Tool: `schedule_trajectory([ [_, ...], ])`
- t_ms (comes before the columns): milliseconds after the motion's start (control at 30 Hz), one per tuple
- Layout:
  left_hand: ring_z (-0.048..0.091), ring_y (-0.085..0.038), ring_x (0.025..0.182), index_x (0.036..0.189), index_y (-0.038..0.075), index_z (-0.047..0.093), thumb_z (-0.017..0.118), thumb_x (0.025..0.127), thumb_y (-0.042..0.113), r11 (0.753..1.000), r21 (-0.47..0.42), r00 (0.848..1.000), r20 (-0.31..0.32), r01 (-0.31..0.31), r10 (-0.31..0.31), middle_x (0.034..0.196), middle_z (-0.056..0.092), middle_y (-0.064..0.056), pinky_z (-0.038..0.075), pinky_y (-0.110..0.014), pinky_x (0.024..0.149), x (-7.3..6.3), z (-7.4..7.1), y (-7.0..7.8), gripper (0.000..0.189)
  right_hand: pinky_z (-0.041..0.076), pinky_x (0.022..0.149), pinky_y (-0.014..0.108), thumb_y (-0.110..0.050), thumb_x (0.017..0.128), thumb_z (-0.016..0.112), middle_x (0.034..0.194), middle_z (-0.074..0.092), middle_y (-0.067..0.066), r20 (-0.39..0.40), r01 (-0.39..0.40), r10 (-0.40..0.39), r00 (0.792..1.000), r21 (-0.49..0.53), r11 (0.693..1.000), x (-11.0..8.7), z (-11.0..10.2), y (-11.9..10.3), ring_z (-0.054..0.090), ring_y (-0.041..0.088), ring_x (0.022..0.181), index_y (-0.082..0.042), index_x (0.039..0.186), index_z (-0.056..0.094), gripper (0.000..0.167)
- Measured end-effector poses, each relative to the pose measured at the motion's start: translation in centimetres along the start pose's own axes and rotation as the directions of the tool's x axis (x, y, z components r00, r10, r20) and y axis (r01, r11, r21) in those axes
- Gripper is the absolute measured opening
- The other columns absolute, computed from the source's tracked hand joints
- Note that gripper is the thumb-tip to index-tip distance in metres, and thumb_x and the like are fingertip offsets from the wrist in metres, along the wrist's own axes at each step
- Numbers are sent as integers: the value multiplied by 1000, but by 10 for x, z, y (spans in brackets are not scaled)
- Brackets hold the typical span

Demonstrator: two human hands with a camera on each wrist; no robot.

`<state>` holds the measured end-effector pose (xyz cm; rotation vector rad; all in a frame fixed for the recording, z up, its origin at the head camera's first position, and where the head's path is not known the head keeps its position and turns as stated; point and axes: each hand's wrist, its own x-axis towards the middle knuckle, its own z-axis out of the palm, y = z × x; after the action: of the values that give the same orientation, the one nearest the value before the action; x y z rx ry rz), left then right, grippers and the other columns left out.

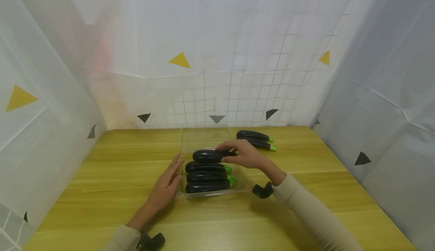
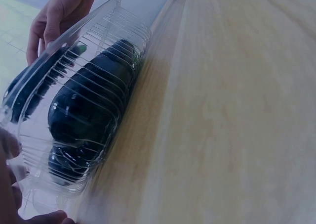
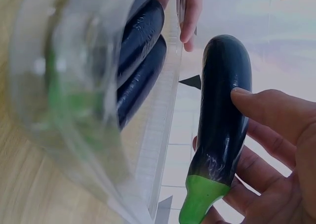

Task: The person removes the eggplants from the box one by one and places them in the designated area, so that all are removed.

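Note:
A clear plastic clamshell box (image 1: pixel 242 181) lies on the table with its lid (image 1: pixel 205 137) folded back. Three dark purple eggplants (image 1: pixel 207 187) lie side by side in it, green stems to the right. My right hand (image 1: pixel 246 154) grips another eggplant (image 3: pixel 224 100) between thumb and fingers. In the right wrist view this one is apart from the others, at the far side of the box, its green stem nearest the camera. At the box's left wall, my left hand (image 1: pixel 164 187) rests with fingers extended, touching the plastic.
Two more eggplants (image 1: pixel 253 134) lie on the wooden table (image 1: pixel 136 153), behind and to the right of the box. White sheets (image 1: pixel 217 36) with yellow and dark triangles enclose the table at the back and sides.

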<state>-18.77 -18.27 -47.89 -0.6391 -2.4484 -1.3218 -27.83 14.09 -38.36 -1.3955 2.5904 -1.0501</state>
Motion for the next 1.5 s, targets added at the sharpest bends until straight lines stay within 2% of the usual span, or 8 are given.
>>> schedule_trajectory([
  [167, 36, -28, 148, 158, 4, 43, 54, 106, 7, 1000, -10, 1000, -7, -19, 19, 170, 25, -4, 26, -23, 115, 0, 1, -2, 52, 58, 89, 40, -17, 99, 74, 128, 70, 2, -5, -2, 2, 1000, 0, 1000, -1, -2, 0, 67, 18, 110, -9, 133, 70, 36],
  [300, 35, -28, 148, 158, 6, 44, 54, 106, 5, 1000, -19, 1000, -9, -25, 25, 170, 25, -2, 23, -18, 114, 0, 1, -2, 53, 58, 88, 39, -17, 98, 75, 127, 71, 2, -8, -1, 1, 1000, -4, 1000, -2, -3, 1, 67, 18, 109, -9, 133, 70, 36],
  [467, 35, -28, 148, 159, 10, 43, 54, 106, 4, 999, -27, 1000, -8, -24, 24, 170, 24, -1, 23, -17, 114, 0, 1, -3, 55, 58, 88, 38, -16, 98, 75, 125, 72, 1, -14, 5, -6, 1000, -8, 1000, -2, -4, 2, 68, 17, 108, -9, 132, 71, 35],
  [633, 35, -28, 148, 158, 7, 43, 54, 106, 6, 1000, -16, 1000, -6, -22, 22, 170, 25, -4, 23, -18, 114, 0, 1, -3, 53, 58, 88, 39, -16, 98, 75, 126, 71, 3, -17, 9, -9, 1000, -21, 1000, -3, -6, 3, 68, 18, 108, -7, 133, 70, 36],
  [1033, 37, -26, 147, 159, 10, 43, 53, 107, 8, 1000, -17, 1000, 5, 3, -2, 170, 23, 4, 27, -25, 115, 0, 0, -1, 53, 58, 90, 45, -19, 99, 74, 126, 71, 4, -32, 6, -7, 999, -27, 1000, -5, -11, 3, 68, 19, 109, -7, 134, 69, 37],
  [1167, 38, -27, 147, 159, 11, 43, 53, 107, 7, 1000, -15, 1000, 3, -1, 1, 170, 24, 0, 28, -27, 115, 0, 0, -2, 53, 57, 90, 44, -19, 99, 74, 128, 70, 4, -38, 2, -3, 999, -41, 999, -6, -14, 4, 67, 20, 110, -8, 135, 69, 38],
  [1333, 36, -29, 148, 159, 10, 42, 53, 106, 5, 1000, -18, 1000, -1, -20, 20, 170, 25, -8, 24, -21, 114, 0, 1, -4, 54, 57, 91, 43, -19, 99, 75, 129, 70, 3, -45, -28, 26, 999, -50, 998, -9, -17, 5, 67, 20, 113, -9, 135, 69, 38],
  [1500, 33, -28, 149, 160, 10, 41, 53, 107, 5, 1000, -19, 1000, 2, -21, 21, 170, 25, -8, 22, -18, 114, 0, 1, -5, 55, 57, 91, 44, -17, 98, 75, 128, 70, 5, -56, -35, 33, 998, -32, 999, -13, -21, 4, 67, 21, 111, -7, 134, 70, 37],
])
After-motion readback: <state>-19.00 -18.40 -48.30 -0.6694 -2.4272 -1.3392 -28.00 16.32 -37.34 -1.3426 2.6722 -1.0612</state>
